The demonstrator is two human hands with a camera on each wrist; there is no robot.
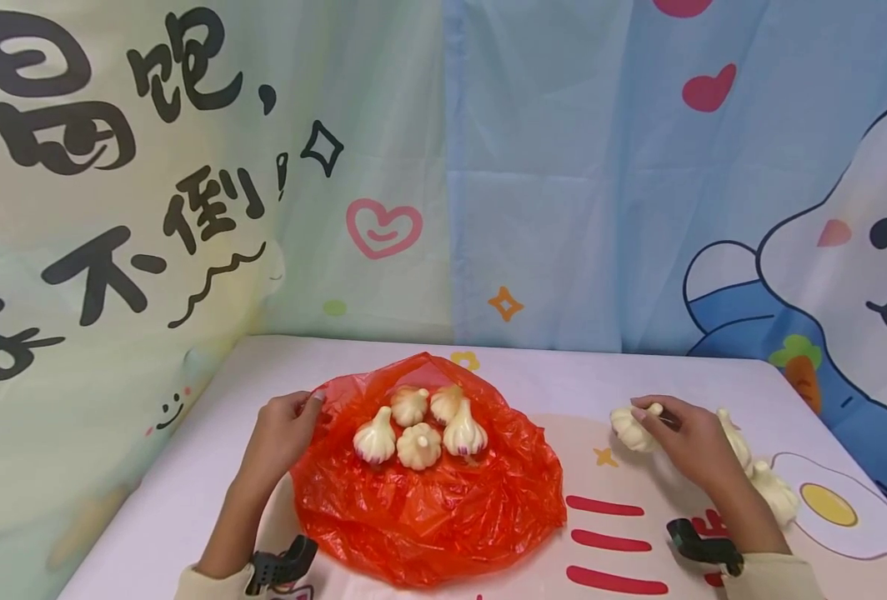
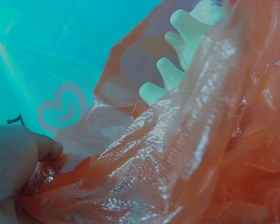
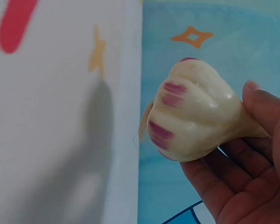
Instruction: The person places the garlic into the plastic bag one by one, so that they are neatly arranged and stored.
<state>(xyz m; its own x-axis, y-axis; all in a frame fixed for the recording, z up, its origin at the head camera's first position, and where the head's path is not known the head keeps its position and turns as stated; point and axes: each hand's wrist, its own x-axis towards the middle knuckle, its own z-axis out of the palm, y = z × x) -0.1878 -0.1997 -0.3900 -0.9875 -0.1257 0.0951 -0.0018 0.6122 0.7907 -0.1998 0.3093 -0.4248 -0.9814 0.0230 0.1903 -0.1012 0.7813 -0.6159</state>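
Observation:
A red plastic bag lies spread on the table, with several garlic bulbs grouped on it. At the bag's left edge, my left hand pinches the thin film; in the left wrist view the thumb and fingers hold a fold of it. My right hand grips one garlic bulb by its stem, right of the bag and above the table. The right wrist view shows this bulb with purple streaks, its stem between thumb and fingers.
More garlic bulbs lie on the table to the right, partly hidden behind my right forearm. The white table has a printed cover with red stripes and a fried egg. A printed curtain hangs behind it.

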